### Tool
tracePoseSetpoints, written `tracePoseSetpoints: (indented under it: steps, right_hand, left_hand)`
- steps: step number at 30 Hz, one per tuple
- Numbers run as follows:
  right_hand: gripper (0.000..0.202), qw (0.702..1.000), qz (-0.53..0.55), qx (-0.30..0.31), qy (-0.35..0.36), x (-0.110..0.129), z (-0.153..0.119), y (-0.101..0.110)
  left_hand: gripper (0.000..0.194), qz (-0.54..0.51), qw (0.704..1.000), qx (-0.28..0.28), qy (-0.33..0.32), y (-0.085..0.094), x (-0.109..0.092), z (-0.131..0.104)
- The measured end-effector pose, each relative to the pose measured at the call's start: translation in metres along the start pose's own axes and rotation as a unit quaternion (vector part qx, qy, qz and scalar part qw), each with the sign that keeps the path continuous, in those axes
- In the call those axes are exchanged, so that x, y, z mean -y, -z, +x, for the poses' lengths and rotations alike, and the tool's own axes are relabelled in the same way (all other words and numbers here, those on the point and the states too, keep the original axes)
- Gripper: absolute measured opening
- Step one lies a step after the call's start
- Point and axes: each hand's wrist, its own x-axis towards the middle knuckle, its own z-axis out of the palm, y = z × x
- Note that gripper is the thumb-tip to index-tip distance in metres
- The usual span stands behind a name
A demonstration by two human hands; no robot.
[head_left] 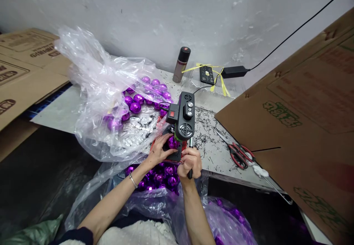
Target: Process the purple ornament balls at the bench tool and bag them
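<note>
My left hand [160,151] holds a shiny purple ball [173,142] between thumb and fingers, under the head of a black bench drill-like machine [186,114]. The machine has round vents, silver knobs and a red switch. With closed fingers, my right hand [190,163] grips a lever handle [190,173] with a black end at the machine's right side. More purple balls [135,107] lie in a clear plastic bag [96,119] on the table. Below my wrists, another heap of purple balls [159,178] sits in clear plastic. Where the machine meets the ball is partly hidden.
Thin black shavings litter the grey tabletop [204,156]. Red-handled scissors [240,155] lie to the right, beside a large cardboard box [298,127]. Behind stand a spray can [181,65] and a black power adapter [235,72] with its cable. Flattened cardboard [30,64] is at the left.
</note>
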Motion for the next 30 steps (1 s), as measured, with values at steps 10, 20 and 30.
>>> tracePoseSetpoints:
  steps: [10, 20, 30]
  right_hand:
    - [0.029, 0.999, 0.036, -0.016, -0.008, -0.004, -0.008, -0.002]
    - [0.032, 0.999, -0.014, 0.001, 0.037, -0.007, -0.009, -0.005]
    - [0.035, 0.996, -0.004, 0.022, -0.090, 0.024, 0.044, 0.009]
  left_hand:
    - [0.059, -0.002, 1.000, -0.002, 0.003, 0.000, 0.000, 0.000]
    - [0.058, -0.007, 1.000, -0.005, 0.002, -0.001, 0.000, 0.001]
    - [0.057, -0.011, 0.999, 0.021, -0.028, 0.008, -0.005, -0.008]
